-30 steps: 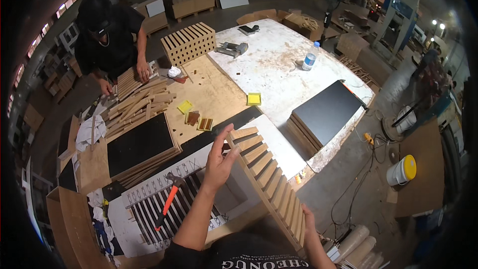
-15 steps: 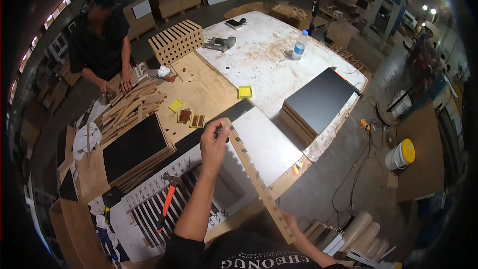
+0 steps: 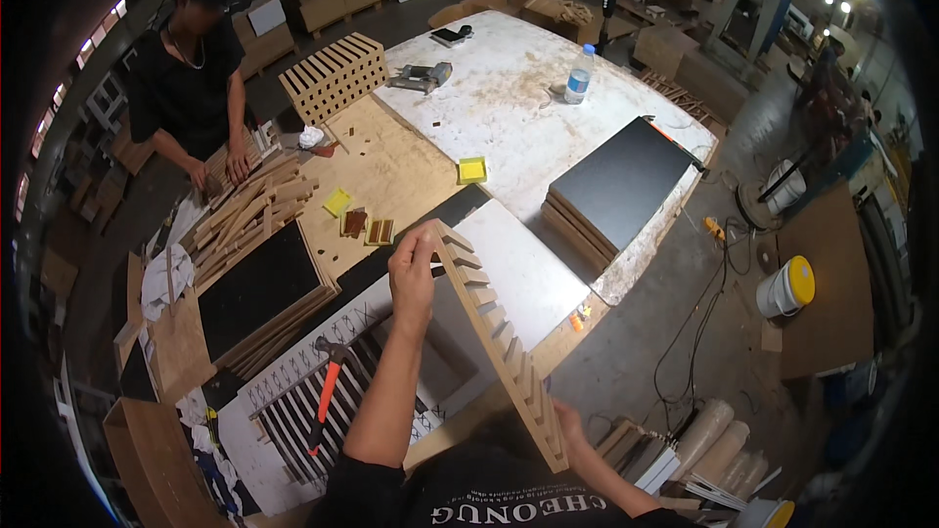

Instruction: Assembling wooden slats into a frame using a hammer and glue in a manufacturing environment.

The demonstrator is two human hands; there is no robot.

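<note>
Head view: my left hand [image 3: 413,274] grips the far end of a slatted wooden panel [image 3: 496,352], tilted before me; my right hand [image 3: 569,435] is at its near end, grip indeterminable; hammer [image 3: 328,396] lies left.

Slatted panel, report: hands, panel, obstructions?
Left hand grips far end; right hand at near end, grip unclear. Slatted panel held tilted. Hammer lies apart, to its left.

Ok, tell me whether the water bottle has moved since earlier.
No: against the dark panel stack, the water bottle keeps its place; only the view has shifted.
</note>
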